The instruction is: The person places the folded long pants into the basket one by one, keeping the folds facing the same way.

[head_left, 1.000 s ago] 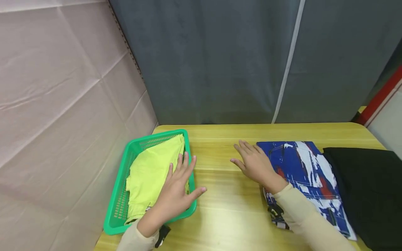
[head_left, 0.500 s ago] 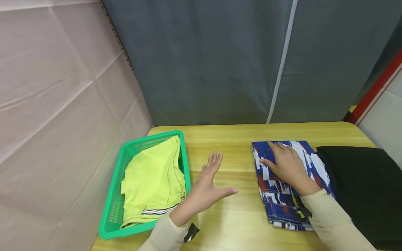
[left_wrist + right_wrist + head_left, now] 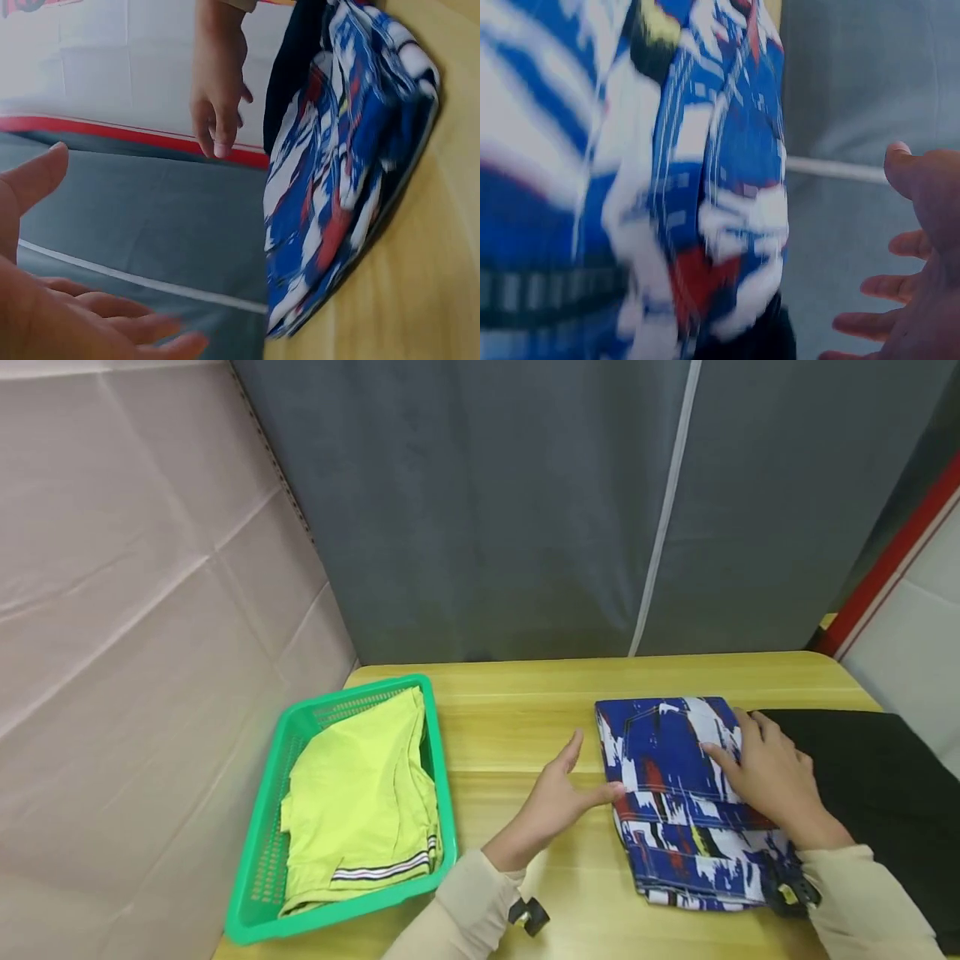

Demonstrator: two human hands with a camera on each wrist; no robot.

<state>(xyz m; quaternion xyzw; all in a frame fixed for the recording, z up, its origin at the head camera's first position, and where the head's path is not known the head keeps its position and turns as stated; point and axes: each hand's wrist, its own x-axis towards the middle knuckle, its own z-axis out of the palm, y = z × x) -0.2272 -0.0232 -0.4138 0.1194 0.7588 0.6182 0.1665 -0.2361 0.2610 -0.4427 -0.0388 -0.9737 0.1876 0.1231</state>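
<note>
A folded blue, white and red patterned garment (image 3: 660,777) lies on the wooden table. My left hand (image 3: 551,806) is at its left edge, thumb tip right at the cloth and fingers spread. Over its right edge is my right hand (image 3: 776,777), fingers apart. In the left wrist view the garment's layered side (image 3: 330,172) shows, with the right hand (image 3: 219,90) beyond it, fingers pointing down. The right wrist view has the garment (image 3: 735,150) close and blurred, the right hand (image 3: 930,262) beside it with nothing between thumb and fingers.
A green plastic basket (image 3: 258,860) at the left holds a folded yellow-green garment (image 3: 360,802) with a striped band. A folded black garment (image 3: 877,793) lies right of the patterned one. A grey curtain (image 3: 487,510) hangs behind the wooden table (image 3: 517,693).
Both hands have moved right: the left from over the basket to the patterned garment's left edge, the right from its left side across to its right edge. The view has shifted slightly.
</note>
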